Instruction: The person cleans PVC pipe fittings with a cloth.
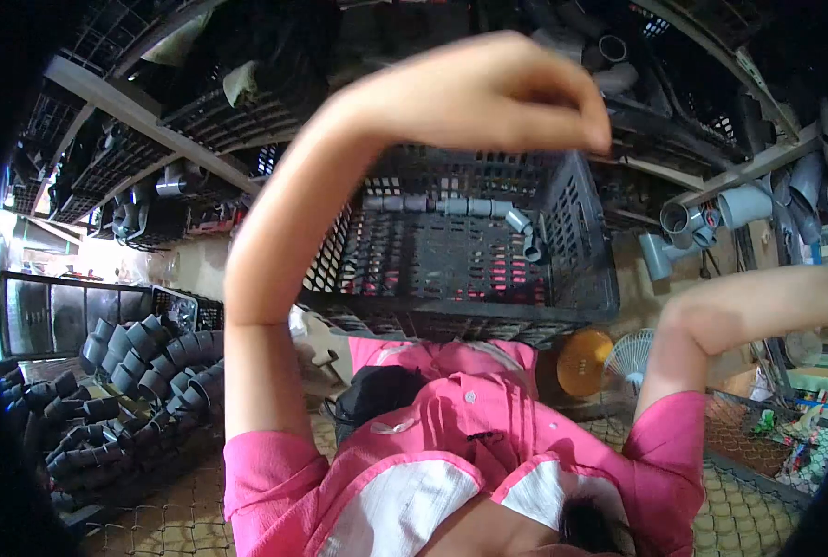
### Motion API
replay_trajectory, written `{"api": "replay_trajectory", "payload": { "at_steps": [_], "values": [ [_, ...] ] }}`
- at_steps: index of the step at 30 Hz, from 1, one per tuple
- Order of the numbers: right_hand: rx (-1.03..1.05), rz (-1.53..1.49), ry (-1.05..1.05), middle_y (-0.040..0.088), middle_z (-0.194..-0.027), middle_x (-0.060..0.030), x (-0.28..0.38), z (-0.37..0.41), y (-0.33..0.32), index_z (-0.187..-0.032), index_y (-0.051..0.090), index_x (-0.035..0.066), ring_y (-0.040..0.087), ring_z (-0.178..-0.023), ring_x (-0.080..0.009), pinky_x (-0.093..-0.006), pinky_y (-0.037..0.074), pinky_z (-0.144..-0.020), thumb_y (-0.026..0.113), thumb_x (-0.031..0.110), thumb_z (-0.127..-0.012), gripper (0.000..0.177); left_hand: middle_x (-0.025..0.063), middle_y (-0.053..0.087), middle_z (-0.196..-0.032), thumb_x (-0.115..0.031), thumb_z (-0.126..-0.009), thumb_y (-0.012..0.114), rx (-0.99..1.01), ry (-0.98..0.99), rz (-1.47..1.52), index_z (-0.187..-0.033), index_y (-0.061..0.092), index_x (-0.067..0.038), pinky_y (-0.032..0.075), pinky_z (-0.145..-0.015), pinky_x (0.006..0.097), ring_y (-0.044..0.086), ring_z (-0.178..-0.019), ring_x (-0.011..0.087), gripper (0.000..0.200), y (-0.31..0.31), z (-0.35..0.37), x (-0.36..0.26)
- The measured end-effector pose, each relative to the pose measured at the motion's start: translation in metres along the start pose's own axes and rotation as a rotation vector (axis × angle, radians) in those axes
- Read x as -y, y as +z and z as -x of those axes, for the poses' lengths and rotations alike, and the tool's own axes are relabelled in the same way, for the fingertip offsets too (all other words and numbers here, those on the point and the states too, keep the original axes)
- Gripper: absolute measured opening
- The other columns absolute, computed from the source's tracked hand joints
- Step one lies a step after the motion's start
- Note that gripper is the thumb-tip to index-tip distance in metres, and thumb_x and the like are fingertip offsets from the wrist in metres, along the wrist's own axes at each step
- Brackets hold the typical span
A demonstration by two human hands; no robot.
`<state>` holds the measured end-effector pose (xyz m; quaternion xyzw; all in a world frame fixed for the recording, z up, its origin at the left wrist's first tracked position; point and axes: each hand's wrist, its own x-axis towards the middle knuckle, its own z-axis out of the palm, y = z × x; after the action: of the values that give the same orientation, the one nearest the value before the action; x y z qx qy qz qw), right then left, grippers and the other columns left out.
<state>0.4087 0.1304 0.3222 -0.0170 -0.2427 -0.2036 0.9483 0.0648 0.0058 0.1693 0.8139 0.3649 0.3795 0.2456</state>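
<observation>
My left hand is raised over the far side of a black plastic crate, slightly blurred. Its fingers curl round towards the thumb, and what they may hold is hidden. The crate stands just beyond my pink shirt. Inside it, grey pipe fittings lie in a row along the far wall, and an angled grey fitting rests near the right end. My right forearm stretches to the right edge, with the hand out of sight.
Dark grey fittings are piled at the left. Black crates fill racks on the far side. More grey pipe pieces are at the right, above a white fan and an orange round object. Wire mesh spans the lower right.
</observation>
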Motion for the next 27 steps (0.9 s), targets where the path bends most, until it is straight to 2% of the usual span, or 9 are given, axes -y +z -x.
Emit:
{"api": "replay_trajectory", "payload": {
  "at_steps": [2,3,6,8,11,14,17,21,27],
  "values": [
    [0.346,0.095,0.063,0.044,-0.054,0.0016,-0.002,0.043,-0.018,-0.066,0.048,0.012,0.043,-0.049,-0.0099,-0.026,0.044,-0.05,0.037,0.044,-0.104,0.051,0.0,0.068,-0.092,-0.029,-0.095,0.064,-0.189,-0.396,-0.063,-0.111,0.069,-0.006,0.047,-0.071,0.026,0.06,-0.081,0.0094,0.029,-0.039,0.02,-0.047],
    [0.587,-0.013,0.193,0.044,-0.053,0.0015,0.008,0.064,-0.027,-0.067,0.049,0.011,0.044,-0.049,-0.0108,-0.0266,0.045,-0.051,0.04,0.048,-0.103,0.052,0.0,0.068,-0.092,-0.03,-0.094,0.064,-0.273,-0.415,-0.114,-0.111,0.069,-0.006,0.047,-0.071,0.0259,0.06,-0.081,0.0094,0.03,-0.055,0.033,-0.061],
    [0.852,-0.013,0.292,0.06,-0.067,-0.0054,0.017,0.15,-0.051,-0.072,0.061,0.002,0.055,-0.063,-0.0156,-0.0235,0.041,-0.06,0.038,0.016,-0.1,0.039,0.0,0.068,-0.093,-0.031,-0.094,0.064,-0.523,-0.415,-0.269,-0.112,0.069,-0.006,0.047,-0.071,0.0259,0.06,-0.081,0.0094,0.031,-0.09,0.077,-0.09],
    [1.236,-0.052,0.368,0.063,-0.077,-0.0062,0.041,0.186,-0.074,-0.078,0.062,-0.001,0.057,-0.071,-0.012,-0.0242,0.043,-0.066,0.037,0.02,-0.103,0.041,0.0,0.068,-0.094,-0.031,-0.094,0.065,-0.679,-0.426,-0.371,-0.112,0.069,-0.006,0.047,-0.071,0.0258,0.059,-0.081,0.0095,0.031,-0.111,0.107,-0.113],
    [1.533,-0.444,0.134,0.065,-0.083,-0.0095,0.078,0.224,-0.084,-0.088,0.063,0.003,0.063,-0.072,-0.027,-0.0329,0.05,-0.07,0.056,0.007,-0.091,0.008,0.0,0.068,-0.094,-0.032,-0.093,0.065,-0.877,-0.45,-0.526,-0.112,0.069,-0.006,0.047,-0.071,0.0258,0.059,-0.081,0.0095,0.032,-0.127,0.154,-0.143],
    [1.741,-0.661,-0.093,0.067,-0.101,-0.0078,0.119,0.254,-0.106,-0.091,0.063,0.005,0.064,-0.091,-0.0273,-0.0371,0.052,-0.078,0.064,0.011,-0.088,0.006,0.0001,0.068,-0.095,-0.033,-0.093,0.065,-1.042,-0.489,-0.68,-0.113,0.069,-0.007,0.047,-0.071,0.0257,0.059,-0.082,0.0095,0.033,-0.135,0.2,-0.177],
    [1.875,-0.929,-0.197,0.064,-0.119,-0.0056,0.15,0.277,-0.137,-0.096,0.064,0.006,0.062,-0.103,-0.0253,-0.0358,0.053,-0.08,0.074,0.015,-0.076,0.024,0.0001,0.068,-0.096,-0.034,-0.093,0.065,-1.184,-0.539,-0.849,-0.113,0.069,-0.007,0.047,-0.071,0.0257,0.059,-0.082,0.0095,0.034,-0.137,0.243,-0.216],
    [1.939,-1.156,-0.318,0.056,-0.137,-0.0053,0.173,0.297,-0.161,-0.109,0.065,0.007,0.057,-0.118,-0.0243,-0.0375,0.05,-0.093,0.059,0.011,-0.083,0.027,0.0001,0.068,-0.097,-0.035,-0.092,0.066,-1.365,-0.626,-1.02,-0.114,0.069,-0.007,0.046,-0.071,0.0256,0.059,-0.082,0.0095,0.035,-0.129,0.3,-0.262],
    [2.499,-1.092,-0.185,0.052,-0.138,-0.0096,0.174,0.323,-0.189,-0.114,0.062,0.004,0.049,-0.125,-0.0308,-0.0418,0.042,-0.102,0.07,0.011,-0.077,0.039,0.0002,0.067,-0.098,-0.036,-0.091,0.067,-1.538,-0.991,-0.938,-0.114,0.068,-0.008,0.046,-0.071,0.0254,0.059,-0.082,0.0096,0.037,-0.089,0.402,-0.254]
  ]
}}
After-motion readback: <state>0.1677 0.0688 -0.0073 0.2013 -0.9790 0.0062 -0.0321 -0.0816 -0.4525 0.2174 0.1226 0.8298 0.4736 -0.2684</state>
